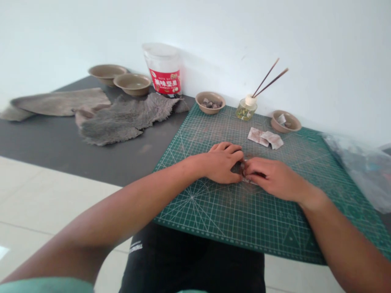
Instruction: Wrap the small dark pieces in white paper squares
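On the green cutting mat [220, 211], my left hand [224, 162] and my right hand [271, 175] meet over a small whitish piece of paper [251, 181]. My left fingers are bent, with thumb and fingertips at its left side. The right fingers are pinched together on it from the other side. Most of this piece lies hidden under my fingers, and something brownish shows there too small to name. Just beyond my hands are two flat whitish pieces with brown stains [265, 138], one overlapping the other.
Along the wall stand a bowl of small dark lumps [210, 95], a reed diffuser [246, 109], and a bowl with whitish scraps [284, 128]. Farther left are a red-labelled tub [165, 79], two bowls [132, 85] and grey cloths [122, 120]. Clear plastic [363, 162] lies right.
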`<state>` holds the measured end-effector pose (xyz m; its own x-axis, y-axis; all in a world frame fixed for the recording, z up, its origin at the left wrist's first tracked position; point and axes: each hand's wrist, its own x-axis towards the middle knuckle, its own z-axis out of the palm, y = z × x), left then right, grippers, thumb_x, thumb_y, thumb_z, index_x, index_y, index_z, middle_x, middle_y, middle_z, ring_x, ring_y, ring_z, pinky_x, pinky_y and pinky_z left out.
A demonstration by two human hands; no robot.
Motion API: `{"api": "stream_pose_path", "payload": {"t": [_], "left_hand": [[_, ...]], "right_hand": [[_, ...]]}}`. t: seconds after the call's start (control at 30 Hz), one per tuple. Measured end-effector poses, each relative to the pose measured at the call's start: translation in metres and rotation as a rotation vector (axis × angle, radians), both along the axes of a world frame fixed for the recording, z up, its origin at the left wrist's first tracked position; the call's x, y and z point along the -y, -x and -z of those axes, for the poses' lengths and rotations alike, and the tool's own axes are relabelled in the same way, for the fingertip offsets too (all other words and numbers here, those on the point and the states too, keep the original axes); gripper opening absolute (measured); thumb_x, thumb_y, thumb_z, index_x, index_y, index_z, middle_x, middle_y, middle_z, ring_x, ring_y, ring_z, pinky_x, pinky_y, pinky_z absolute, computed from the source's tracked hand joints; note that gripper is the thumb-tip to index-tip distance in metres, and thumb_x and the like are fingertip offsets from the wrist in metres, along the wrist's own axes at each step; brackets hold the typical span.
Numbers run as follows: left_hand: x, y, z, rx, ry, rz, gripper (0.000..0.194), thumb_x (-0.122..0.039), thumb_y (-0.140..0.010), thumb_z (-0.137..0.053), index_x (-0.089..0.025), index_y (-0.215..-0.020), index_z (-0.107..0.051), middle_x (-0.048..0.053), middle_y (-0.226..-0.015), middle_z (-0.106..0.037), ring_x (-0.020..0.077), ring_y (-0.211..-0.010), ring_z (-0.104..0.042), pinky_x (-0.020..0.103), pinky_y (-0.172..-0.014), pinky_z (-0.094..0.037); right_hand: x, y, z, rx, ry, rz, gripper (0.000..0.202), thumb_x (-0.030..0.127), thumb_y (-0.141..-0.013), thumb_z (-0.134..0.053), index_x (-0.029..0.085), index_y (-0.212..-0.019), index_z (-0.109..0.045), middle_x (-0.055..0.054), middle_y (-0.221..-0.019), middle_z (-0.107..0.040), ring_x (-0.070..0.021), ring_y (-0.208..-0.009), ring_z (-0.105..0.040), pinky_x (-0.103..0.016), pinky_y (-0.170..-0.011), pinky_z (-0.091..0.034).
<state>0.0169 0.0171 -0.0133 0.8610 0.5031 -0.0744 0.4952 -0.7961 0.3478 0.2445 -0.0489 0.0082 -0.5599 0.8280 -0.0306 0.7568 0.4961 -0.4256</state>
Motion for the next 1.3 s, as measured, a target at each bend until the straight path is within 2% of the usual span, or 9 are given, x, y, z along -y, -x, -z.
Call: {"api": "stream_pose_path", "payload": {"t": [0.1, 0.27, 0.4, 0.57, 0.73, 0.9, 1.03, 1.2, 1.3], "left_hand": [[-0.0001, -0.0001, 0.0004, 0.001, -0.010, -0.012, 0.055, -0.060, -0.087, -0.053, -0.025, -0.130, -0.048, 0.009, -0.160, -0.029, 0.0352, -0.147, -0.020, 0.054, -0.116, -0.023], [0.0006, -0.0001, -0.0009, 0.005, -0.001, 0.005, 0.054, -0.058, -0.087, -0.053, -0.024, -0.129, -0.049, 0.010, -0.160, -0.030, 0.0350, -0.147, -0.021, 0.053, -0.117, -0.022], [0.0006, -0.0002, -0.0015, -0.005, 0.000, -0.015, 0.054, -0.058, -0.087, -0.053, -0.025, -0.129, -0.048, 0.010, -0.160, -0.029, 0.0350, -0.148, -0.020, 0.055, -0.117, -0.023], [-0.0002, 0.0001, 0.0000, 0.010, 0.001, -0.002, 0.056, -0.060, -0.086, -0.054, -0.024, -0.129, -0.049, 0.009, -0.160, -0.029, 0.0351, -0.148, -0.020, 0.054, -0.117, -0.022], [-0.0007, -0.0001, 0.0010, 0.005, -0.003, -0.008, 0.056, -0.059, -0.087, -0.054, -0.024, -0.130, -0.049, 0.010, -0.160, -0.029, 0.0366, -0.147, -0.020, 0.056, -0.116, -0.022], [-0.0003, 0.0001, 0.0002, 0.009, 0.001, 0.008, 0.056, -0.060, -0.086, -0.053, -0.024, -0.129, -0.049, 0.009, -0.160, -0.029, 0.0359, -0.147, -0.020, 0.054, -0.117, -0.023], [-0.0004, 0.0004, -0.0006, 0.003, -0.003, -0.001, 0.055, -0.058, -0.087, -0.054, -0.023, -0.130, -0.049, 0.010, -0.159, -0.030, 0.0364, -0.146, -0.021, 0.055, -0.116, -0.024], [-0.0008, 0.0003, -0.0007, 0.007, 0.006, 0.010, 0.056, -0.060, -0.086, -0.054, -0.024, -0.129, -0.050, 0.010, -0.159, -0.030, 0.0362, -0.147, -0.021, 0.055, -0.117, -0.024], [-0.0007, -0.0001, -0.0002, 0.002, -0.004, 0.003, 0.054, -0.059, -0.086, -0.054, -0.024, -0.128, -0.049, 0.010, -0.159, -0.030, 0.0354, -0.147, -0.021, 0.054, -0.117, -0.024]], "right_hand": [[-0.0027, -0.0020, 0.0017, 0.043, -0.101, 0.130, 0.012, 0.021, -0.093, -0.055, 0.024, -0.091, -0.066, -0.003, -0.094, -0.070, -0.0204, -0.085, -0.064, -0.034, -0.077, -0.046], [0.0006, -0.0006, -0.0011, 0.036, 0.036, -0.041, 0.014, 0.024, -0.096, -0.053, 0.024, -0.088, -0.065, -0.001, -0.095, -0.069, -0.0184, -0.086, -0.064, -0.032, -0.076, -0.047], [-0.0002, -0.0031, -0.0015, 0.059, -0.088, 0.098, 0.012, 0.022, -0.095, -0.053, 0.023, -0.092, -0.065, -0.003, -0.096, -0.069, -0.0207, -0.087, -0.063, -0.036, -0.079, -0.046], [0.0020, 0.0002, -0.0024, 0.034, 0.058, -0.056, 0.013, 0.024, -0.096, -0.053, 0.024, -0.088, -0.063, -0.002, -0.094, -0.067, -0.0188, -0.087, -0.063, -0.033, -0.077, -0.047], [0.0006, -0.0028, 0.0003, 0.077, -0.083, 0.106, 0.010, 0.022, -0.095, -0.053, 0.023, -0.093, -0.063, -0.003, -0.097, -0.066, -0.0207, -0.089, -0.062, -0.036, -0.079, -0.047], [0.0019, 0.0019, 0.0023, 0.024, 0.001, -0.054, 0.014, 0.022, -0.096, -0.051, 0.025, -0.091, -0.063, -0.002, -0.099, -0.068, -0.0197, -0.092, -0.064, -0.034, -0.081, -0.048], [0.0004, 0.0006, 0.0022, 0.054, -0.114, 0.081, 0.013, 0.021, -0.095, -0.052, 0.024, -0.094, -0.064, -0.004, -0.103, -0.069, -0.0220, -0.094, -0.065, -0.037, -0.084, -0.048], [0.0008, 0.0015, 0.0026, 0.044, -0.013, -0.059, 0.014, 0.022, -0.096, -0.052, 0.024, -0.090, -0.065, -0.002, -0.100, -0.069, -0.0196, -0.091, -0.065, -0.033, -0.080, -0.049], [-0.0011, 0.0026, 0.0047, 0.040, -0.117, 0.029, 0.016, 0.021, -0.097, -0.049, 0.023, -0.095, -0.065, -0.004, -0.106, -0.068, -0.0207, -0.094, -0.065, -0.035, -0.083, -0.048]]}}
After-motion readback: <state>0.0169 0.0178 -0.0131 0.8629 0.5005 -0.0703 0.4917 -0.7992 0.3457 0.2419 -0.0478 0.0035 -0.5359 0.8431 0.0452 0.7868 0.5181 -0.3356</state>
